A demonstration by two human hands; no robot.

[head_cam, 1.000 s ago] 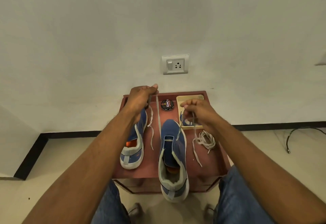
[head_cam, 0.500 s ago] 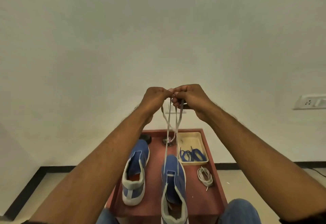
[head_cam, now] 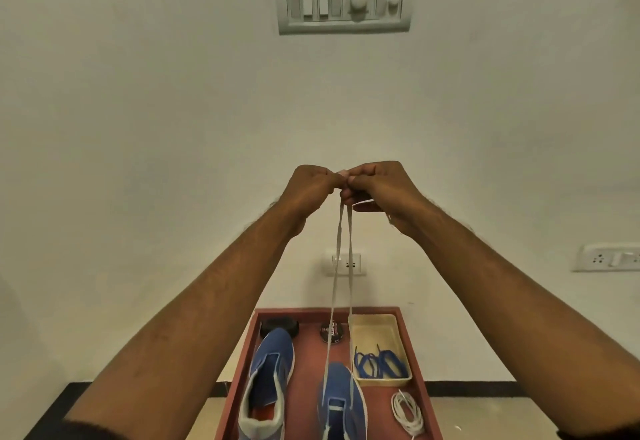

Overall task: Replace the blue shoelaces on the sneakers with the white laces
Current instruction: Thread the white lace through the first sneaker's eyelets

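On the red tabletop (head_cam: pixel 304 363) nearest the person stand two blue sneakers, the left sneaker (head_cam: pixel 266 384) and the right sneaker (head_cam: pixel 343 401), with a coiled white lace (head_cam: pixel 408 412) just right of the latter. Beyond them lie blue laces (head_cam: pixel 379 365) in a cream tray (head_cam: pixel 374 327), beside a shoe polish tin (head_cam: pixel 330 331). Raised high, the left hand (head_cam: pixel 311 192) and right hand (head_cam: pixel 379 190) meet, each grip pinching an end of the white shoelace (head_cam: pixel 343 266), whose two strands run down to the right sneaker.

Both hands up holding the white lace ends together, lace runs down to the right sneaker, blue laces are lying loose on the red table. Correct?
Not quite: the head view shows the blue laces lying inside the cream tray, not loose on the red table. The rest holds: left hand and right hand pinch the white lace ends together, and it runs down to the right sneaker.
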